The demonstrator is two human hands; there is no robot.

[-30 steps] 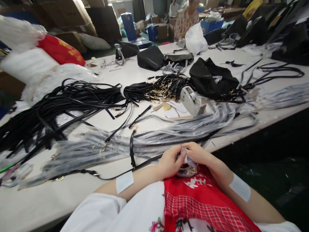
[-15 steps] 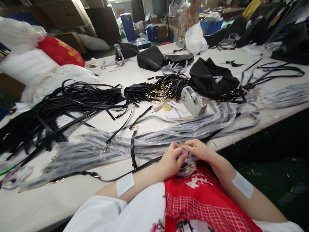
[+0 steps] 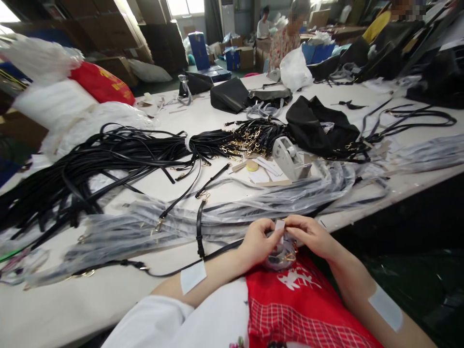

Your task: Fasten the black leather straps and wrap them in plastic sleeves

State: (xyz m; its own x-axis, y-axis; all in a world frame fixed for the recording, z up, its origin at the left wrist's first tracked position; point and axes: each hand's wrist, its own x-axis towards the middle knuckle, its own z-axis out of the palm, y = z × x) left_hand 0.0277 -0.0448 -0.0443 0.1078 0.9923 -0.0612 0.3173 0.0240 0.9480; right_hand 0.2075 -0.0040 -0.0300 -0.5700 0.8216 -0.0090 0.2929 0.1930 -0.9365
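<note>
Left hand (image 3: 258, 241) and right hand (image 3: 308, 234) pinch the bagged strap coil (image 3: 280, 255), bracing it above the lap. A tape strip (image 3: 279, 226) stands between their fingertips.

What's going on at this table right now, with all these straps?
A seated person holds a small plastic-wrapped bundle with gold hardware over their lap, left hand and right hand both pinching a white strip at its top. A black strap runs from the hands onto the white table. Farther out lie clear plastic sleeves, a tape dispenser and a big pile of black straps.
</note>
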